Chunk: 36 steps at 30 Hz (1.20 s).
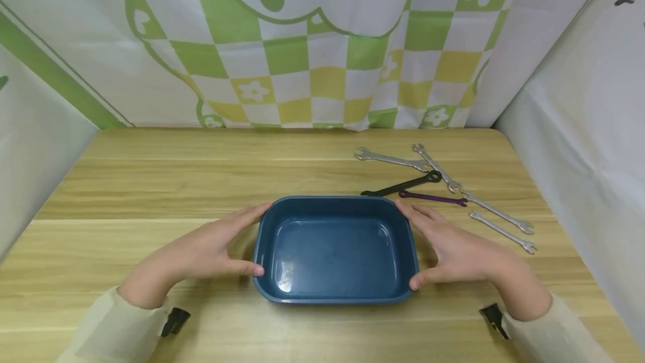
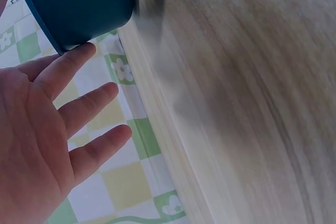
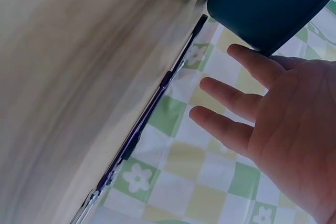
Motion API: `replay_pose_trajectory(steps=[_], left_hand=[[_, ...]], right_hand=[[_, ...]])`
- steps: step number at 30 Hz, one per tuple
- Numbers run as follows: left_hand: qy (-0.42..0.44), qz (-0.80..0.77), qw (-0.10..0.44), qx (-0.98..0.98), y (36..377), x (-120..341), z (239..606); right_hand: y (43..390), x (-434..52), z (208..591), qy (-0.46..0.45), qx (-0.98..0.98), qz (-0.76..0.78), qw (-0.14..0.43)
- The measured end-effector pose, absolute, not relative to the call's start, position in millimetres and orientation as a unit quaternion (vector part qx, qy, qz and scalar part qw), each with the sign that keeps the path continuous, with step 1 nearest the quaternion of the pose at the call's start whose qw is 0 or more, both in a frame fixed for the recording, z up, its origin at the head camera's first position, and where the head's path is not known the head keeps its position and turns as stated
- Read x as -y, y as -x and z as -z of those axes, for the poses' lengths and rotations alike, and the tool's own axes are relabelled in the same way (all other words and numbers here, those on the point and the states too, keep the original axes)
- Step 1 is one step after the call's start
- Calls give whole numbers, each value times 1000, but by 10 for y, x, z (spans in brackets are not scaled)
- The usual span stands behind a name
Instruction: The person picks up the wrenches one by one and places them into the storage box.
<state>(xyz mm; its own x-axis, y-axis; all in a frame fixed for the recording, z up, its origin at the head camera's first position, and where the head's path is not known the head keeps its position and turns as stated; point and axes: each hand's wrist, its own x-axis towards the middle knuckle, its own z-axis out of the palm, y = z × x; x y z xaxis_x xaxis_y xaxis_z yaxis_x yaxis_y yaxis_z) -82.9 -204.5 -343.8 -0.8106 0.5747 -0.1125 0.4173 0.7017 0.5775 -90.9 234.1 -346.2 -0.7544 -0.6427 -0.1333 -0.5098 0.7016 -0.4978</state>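
A dark blue rectangular tray [image 1: 335, 248] sits empty on the wooden table [image 1: 151, 184], near its front edge. My left hand [image 1: 221, 245] rests against the tray's left side, with straight fingers at the back corner and the thumb at the front corner. My right hand [image 1: 443, 251] mirrors it on the right side. In the left wrist view the left hand [image 2: 37, 129] is spread and its index finger touches the tray [image 2: 79, 3] rim. In the right wrist view the right hand [image 3: 283, 108] is spread beside the tray [image 3: 268, 3].
Several wrenches lie right of and behind the tray: a black one [image 1: 403, 185], a purple one [image 1: 433, 199] [image 3: 152, 103], and silver ones [image 1: 496, 212]. A green and yellow checked cloth [image 1: 302, 71] hangs at the back. White sheets wall both sides.
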Motion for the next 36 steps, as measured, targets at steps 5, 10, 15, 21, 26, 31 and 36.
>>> replay_pose_trajectory(steps=[5, 10, 15, 21, 26, 31, 36], left_hand=[[-271, -284, 144, -908, 824, 2074, 3425], [-269, -297, 145, -905, 806, 2107, 3427], [-260, -300, 151, -905, 791, 2153, 3418], [-247, -302, 161, -907, 766, 2228, 3392], [-249, -308, 164, -903, 754, 2290, 3382], [-250, -315, 162, -901, 747, 2357, 3370], [-243, -325, 161, -900, 746, 2443, 3380]], right_hand=[[930, -2299, 3461, 329, -905, 227, 149], [948, -2263, 3461, 336, -903, 222, 147], [959, -2215, 3462, 326, -908, 216, 152], [987, -2117, 3455, 324, -909, 211, 158], [1023, -2038, 3446, 329, -905, 214, 164], [1060, -1963, 3442, 334, -903, 213, 166], [1109, -1869, 3441, 336, -902, 207, 177]])
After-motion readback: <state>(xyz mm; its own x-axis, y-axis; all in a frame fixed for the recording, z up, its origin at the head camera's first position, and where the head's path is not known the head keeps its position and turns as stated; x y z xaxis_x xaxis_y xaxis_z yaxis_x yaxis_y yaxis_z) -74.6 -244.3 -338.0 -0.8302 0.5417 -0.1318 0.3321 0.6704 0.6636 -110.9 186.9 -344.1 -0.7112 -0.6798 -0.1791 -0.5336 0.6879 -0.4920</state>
